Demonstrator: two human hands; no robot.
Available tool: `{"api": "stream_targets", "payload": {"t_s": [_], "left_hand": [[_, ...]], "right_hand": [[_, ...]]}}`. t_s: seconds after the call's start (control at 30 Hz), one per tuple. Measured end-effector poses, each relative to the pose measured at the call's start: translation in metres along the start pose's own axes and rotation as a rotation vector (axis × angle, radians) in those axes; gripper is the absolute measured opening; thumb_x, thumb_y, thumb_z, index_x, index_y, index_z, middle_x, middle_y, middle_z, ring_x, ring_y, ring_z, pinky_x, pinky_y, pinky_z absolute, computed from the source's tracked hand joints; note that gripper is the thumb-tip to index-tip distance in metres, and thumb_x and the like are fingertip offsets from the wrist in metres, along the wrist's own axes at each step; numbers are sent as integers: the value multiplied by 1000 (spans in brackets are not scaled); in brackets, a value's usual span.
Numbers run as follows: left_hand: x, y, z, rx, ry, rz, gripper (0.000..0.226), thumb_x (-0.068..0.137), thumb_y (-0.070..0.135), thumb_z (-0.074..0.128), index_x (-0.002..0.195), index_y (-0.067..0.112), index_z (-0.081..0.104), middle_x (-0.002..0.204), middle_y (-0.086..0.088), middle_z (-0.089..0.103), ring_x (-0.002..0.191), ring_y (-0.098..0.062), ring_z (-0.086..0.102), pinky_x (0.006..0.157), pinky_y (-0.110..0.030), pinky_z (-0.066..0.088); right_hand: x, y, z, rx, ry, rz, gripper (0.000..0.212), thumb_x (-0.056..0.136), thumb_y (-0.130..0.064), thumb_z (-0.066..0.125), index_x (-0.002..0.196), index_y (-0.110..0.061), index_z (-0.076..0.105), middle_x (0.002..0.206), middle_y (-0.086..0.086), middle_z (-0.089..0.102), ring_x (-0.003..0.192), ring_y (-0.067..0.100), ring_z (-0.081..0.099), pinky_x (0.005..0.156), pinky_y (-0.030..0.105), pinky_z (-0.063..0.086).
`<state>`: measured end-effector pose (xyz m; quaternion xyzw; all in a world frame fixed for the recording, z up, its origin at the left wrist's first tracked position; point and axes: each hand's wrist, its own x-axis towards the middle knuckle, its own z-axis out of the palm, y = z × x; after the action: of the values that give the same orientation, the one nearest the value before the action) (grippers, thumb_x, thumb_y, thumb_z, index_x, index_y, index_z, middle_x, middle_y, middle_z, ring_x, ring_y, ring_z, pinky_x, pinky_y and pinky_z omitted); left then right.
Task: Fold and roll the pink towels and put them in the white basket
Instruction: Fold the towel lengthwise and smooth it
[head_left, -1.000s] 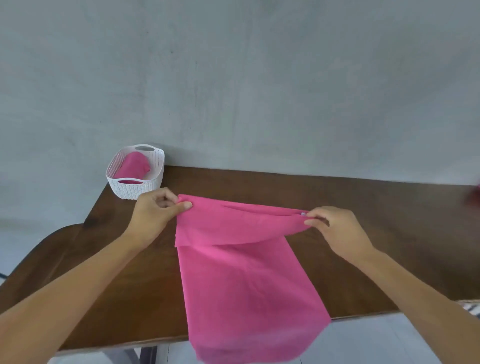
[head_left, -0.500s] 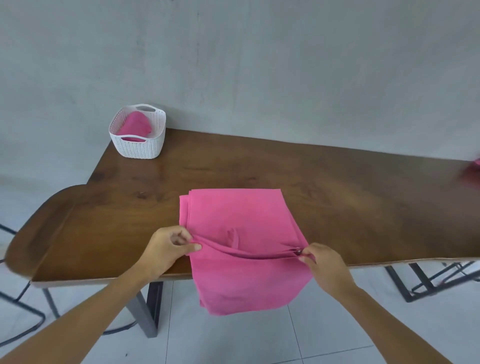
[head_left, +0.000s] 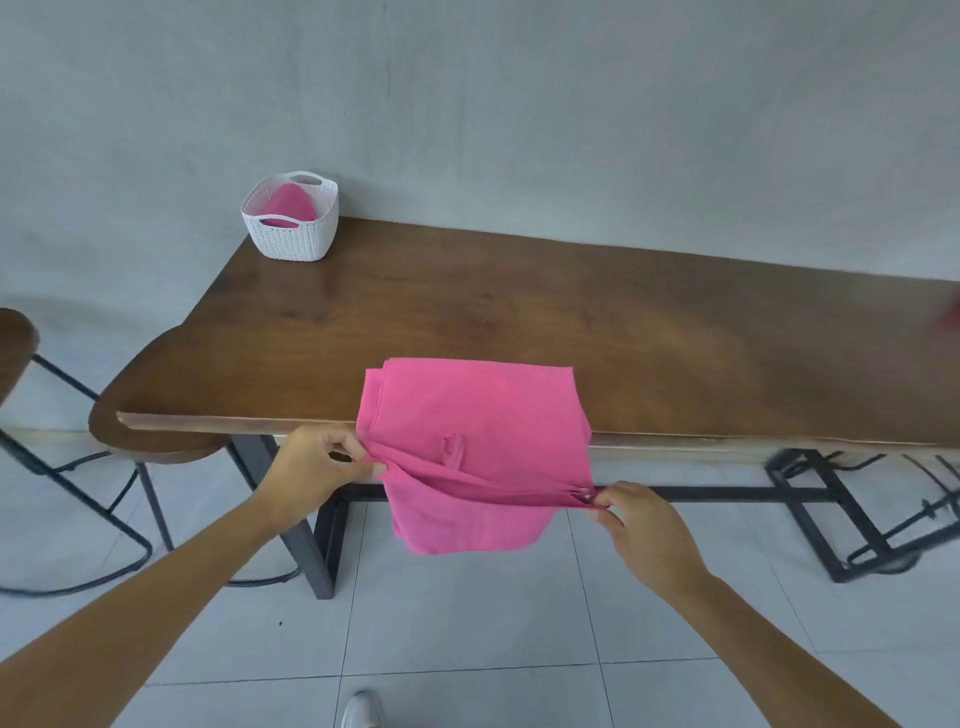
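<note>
Pinching near fold of pink towel at its left corner with left hand, thumb against curled fingers. Pinching same fold at its right corner with right hand, fingertips closed on the cloth. Holding that edge taut between both hands, just off front edge of wooden table, lower flap hanging toward tiled floor. Far half lying flat on tabletop, folded in layers. At far left corner of table: white basket, upright, near grey wall, rolled pink towel inside, well apart from both hands. Wooden stool left of table. Shoe tip at bottom edge.
</note>
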<state>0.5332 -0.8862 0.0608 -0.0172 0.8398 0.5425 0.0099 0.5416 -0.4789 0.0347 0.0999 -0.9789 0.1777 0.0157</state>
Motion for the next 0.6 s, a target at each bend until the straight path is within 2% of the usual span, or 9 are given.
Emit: {"api": "stream_targets", "payload": {"t_s": [0.17,0.27,0.33,0.4,0.47,0.6], "left_hand": [[-52,21,13,19,64,13,21,70,21,93,66,10,75,82,1,76,85,-22,71,90,-40,54],[-70,39,15,-23,166,32,22,68,17,93,65,8,74,83,1,76,85,-17,70,85,-28,53],[-79,48,18,19,159,60,20,68,18,93,65,11,75,84,3,76,87,-15,70,89,-27,52],[-88,53,23,6,158,60,21,69,17,93,66,9,74,84,2,76,87,-20,70,90,-33,54],[-93,61,27,-21,174,77,22,70,15,92,67,6,72,84,-1,75,87,-24,70,84,-33,56],[-100,82,33,2,159,163,24,71,17,91,67,7,70,84,0,74,88,-15,69,86,-27,53]], "right_hand": [[-43,10,-21,36,17,-23,9,97,-20,65,92,-18,72,90,-10,65,89,13,59,75,28,44],[-53,5,-49,43,134,-66,12,95,-12,66,85,-14,73,87,-8,66,84,13,54,71,24,34],[-54,2,-72,27,202,-101,11,94,-10,66,85,-12,73,86,-3,68,84,17,55,72,29,37],[-54,1,-91,3,200,-124,11,95,-12,65,86,-12,71,88,-2,67,87,19,56,72,32,38],[-57,5,-102,-38,180,-125,12,98,-17,62,88,-15,68,89,-6,63,91,17,54,72,31,35],[-66,14,-113,-88,178,-101,13,101,-22,56,91,-18,64,91,-10,57,94,15,51,74,32,38]]}}
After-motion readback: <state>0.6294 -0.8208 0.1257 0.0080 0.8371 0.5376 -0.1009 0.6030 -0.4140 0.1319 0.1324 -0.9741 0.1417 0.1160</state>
